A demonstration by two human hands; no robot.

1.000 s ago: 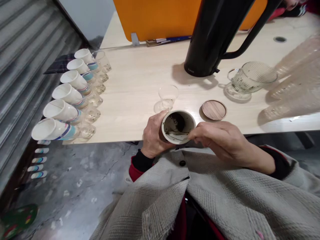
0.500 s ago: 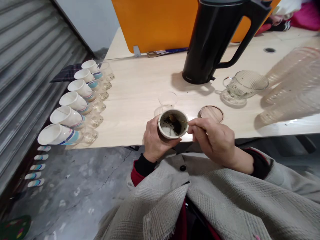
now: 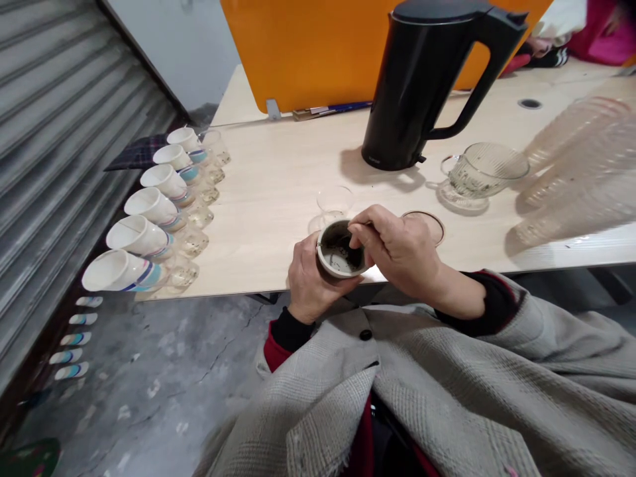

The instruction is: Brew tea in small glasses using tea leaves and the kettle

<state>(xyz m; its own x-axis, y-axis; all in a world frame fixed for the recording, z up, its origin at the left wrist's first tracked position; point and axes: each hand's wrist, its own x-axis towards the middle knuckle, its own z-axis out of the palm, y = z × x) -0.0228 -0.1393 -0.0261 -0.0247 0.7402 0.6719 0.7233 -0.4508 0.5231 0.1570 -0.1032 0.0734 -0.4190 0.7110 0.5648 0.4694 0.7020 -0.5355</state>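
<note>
My left hand (image 3: pixel 309 281) is wrapped round a small pale cup (image 3: pixel 342 265) with dark, leaf-like bits inside, held tilted at the table's front edge. Over the cup's right rim is my right hand (image 3: pixel 405 248), fingers pinched on a small spoon, which is now mostly hidden by the fingers and the cup. Just behind the cup stands a small clear glass (image 3: pixel 334 197). A round wooden coaster or lid (image 3: pixel 433 224) lies partly covered behind my right hand.
A tall black kettle (image 3: pixel 405 86) stands behind, before an orange divider (image 3: pixel 308 53). To the right are a ribbed glass cup (image 3: pixel 489 172) with green bits and several clear plastic bottles (image 3: pixel 576 179). Paper cups (image 3: pixel 149 205) and small glasses (image 3: pixel 191 238) line the left edge.
My right hand has moved left and up, from beside the cup to over its rim, with the spoon steeper. My left hand still holds the cup, and the view has shifted slightly.
</note>
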